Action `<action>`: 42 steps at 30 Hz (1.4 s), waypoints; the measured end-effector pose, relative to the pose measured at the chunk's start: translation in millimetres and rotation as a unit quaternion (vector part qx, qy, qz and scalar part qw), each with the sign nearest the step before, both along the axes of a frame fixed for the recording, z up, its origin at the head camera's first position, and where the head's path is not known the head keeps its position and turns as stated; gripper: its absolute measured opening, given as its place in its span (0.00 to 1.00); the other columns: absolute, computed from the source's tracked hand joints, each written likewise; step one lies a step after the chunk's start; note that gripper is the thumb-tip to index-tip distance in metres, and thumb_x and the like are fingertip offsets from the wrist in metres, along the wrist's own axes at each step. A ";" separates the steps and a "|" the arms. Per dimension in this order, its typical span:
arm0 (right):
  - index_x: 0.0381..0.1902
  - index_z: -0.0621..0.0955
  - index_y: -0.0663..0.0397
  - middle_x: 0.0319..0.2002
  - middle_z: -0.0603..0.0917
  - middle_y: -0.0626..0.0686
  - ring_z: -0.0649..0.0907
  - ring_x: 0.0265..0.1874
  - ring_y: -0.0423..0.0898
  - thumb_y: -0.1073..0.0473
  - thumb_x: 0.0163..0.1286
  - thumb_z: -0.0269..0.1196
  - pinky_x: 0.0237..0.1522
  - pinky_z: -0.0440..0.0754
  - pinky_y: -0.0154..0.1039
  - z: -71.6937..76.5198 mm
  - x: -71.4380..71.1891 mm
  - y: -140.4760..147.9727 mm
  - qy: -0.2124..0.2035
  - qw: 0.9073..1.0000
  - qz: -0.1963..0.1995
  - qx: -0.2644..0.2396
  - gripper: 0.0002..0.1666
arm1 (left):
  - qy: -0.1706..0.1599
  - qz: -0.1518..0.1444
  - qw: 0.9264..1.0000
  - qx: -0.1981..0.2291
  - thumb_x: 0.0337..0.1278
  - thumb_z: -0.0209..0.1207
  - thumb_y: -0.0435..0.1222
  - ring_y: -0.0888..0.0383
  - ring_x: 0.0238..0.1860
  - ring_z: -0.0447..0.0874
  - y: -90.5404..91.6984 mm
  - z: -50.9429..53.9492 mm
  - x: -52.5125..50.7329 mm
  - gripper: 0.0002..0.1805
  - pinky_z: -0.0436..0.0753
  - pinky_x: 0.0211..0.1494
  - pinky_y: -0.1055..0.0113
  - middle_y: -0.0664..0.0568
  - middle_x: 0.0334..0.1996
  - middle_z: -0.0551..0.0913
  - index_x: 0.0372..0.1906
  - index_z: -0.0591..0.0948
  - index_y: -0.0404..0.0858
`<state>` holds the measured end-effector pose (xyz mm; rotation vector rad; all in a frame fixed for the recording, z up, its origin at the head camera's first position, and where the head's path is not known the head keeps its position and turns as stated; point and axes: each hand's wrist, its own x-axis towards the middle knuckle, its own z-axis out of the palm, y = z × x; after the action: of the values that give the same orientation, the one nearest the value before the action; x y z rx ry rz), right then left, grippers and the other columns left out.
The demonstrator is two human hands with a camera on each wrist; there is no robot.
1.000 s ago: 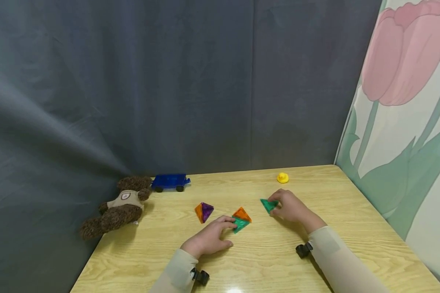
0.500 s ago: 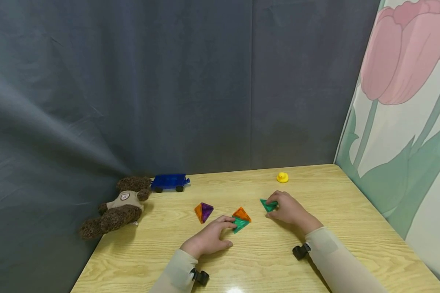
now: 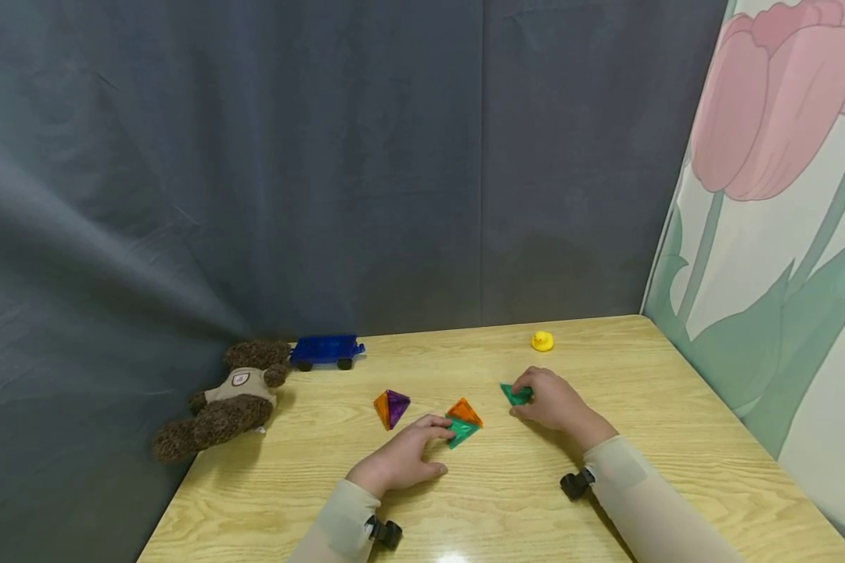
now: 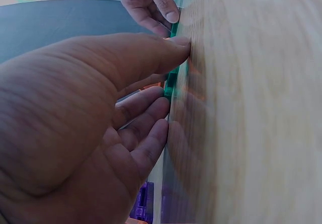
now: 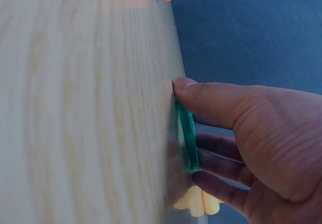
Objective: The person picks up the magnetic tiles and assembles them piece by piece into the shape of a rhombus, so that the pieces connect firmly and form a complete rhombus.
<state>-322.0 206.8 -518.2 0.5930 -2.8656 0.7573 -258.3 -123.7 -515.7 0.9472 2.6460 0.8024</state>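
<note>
In the head view, my left hand (image 3: 404, 455) rests on the table, fingertips touching a flat green triangular magnetic tile (image 3: 462, 432); the thumb lies apart on the wood. Behind that tile joins an orange triangular tile (image 3: 465, 411), which slants up from the table in the right wrist view. Farther right, my right hand (image 3: 552, 399) pinches a second green triangular tile (image 3: 515, 393) by its edges between thumb and fingers. That tile lies at the table surface, slightly raised on one side in the right wrist view (image 5: 187, 133). The fingers partly hide both green tiles.
An orange and purple pair of joined triangular tiles (image 3: 392, 409) stands left of centre. A blue toy wagon (image 3: 326, 351) and a brown teddy bear (image 3: 235, 395) sit at the back left. A yellow rubber duck (image 3: 542, 341) is at the back right, before a dark curtain (image 3: 394, 195).
My right hand has shifted slightly left and its fingers have settled on the second green tile, which has barely moved. The left hand and the other tiles stay where they were.
</note>
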 end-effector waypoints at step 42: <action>0.45 0.90 0.54 0.44 0.88 0.50 0.86 0.46 0.51 0.56 0.76 0.68 0.50 0.87 0.52 8.9 -2.2 4.9 -0.042 0.991 -0.005 -0.125 0.08 | -0.005 0.001 1.000 0.007 0.67 0.71 0.41 0.52 0.76 0.65 -0.5 0.5 0.1 0.31 0.72 0.74 0.52 0.60 0.76 0.67 0.72 0.78 0.45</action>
<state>-324.3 211.6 -509.2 0.5252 -2.7816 1.1426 -258.2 -124.2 -515.3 0.9422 2.6367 0.8246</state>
